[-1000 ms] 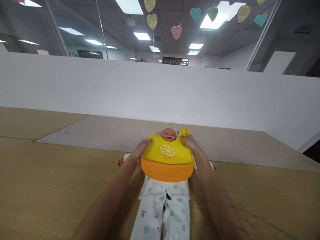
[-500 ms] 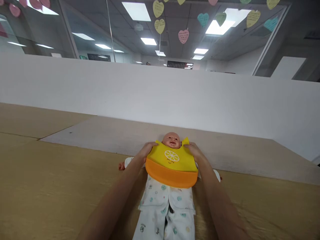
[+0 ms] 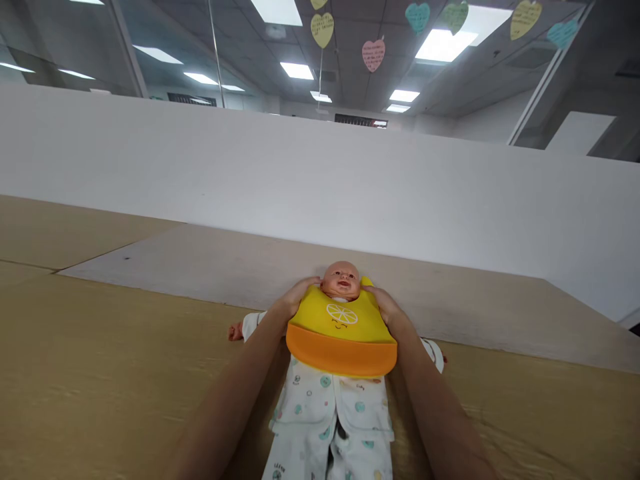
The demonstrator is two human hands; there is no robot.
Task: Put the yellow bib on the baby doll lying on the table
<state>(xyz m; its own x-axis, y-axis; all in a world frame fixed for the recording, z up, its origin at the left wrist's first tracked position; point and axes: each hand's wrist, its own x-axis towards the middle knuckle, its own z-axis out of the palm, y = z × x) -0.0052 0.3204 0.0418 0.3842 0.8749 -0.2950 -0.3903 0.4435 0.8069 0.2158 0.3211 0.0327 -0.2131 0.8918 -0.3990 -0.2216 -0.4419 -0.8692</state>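
Note:
A baby doll in white printed clothes lies on its back, head toward the wall and arms spread. Over its chest lies a yellow bib with a citrus-slice print and an orange catch pocket along its lower edge. My left hand is at the bib's upper left corner beside the doll's head, fingers closed on the strap. On the other side my right hand grips the right strap near the doll's neck. The fingertips of both hands are partly hidden by the bib and head.
The doll rests on a tan wooden surface. Behind its head runs a paler board up to a low white wall. Above that are glass panes with paper hearts stuck on them.
Both hands have moved the bib's straps in closer around the doll's neck, and the bib now lies lower against the chest. The view has tilted slightly downward.

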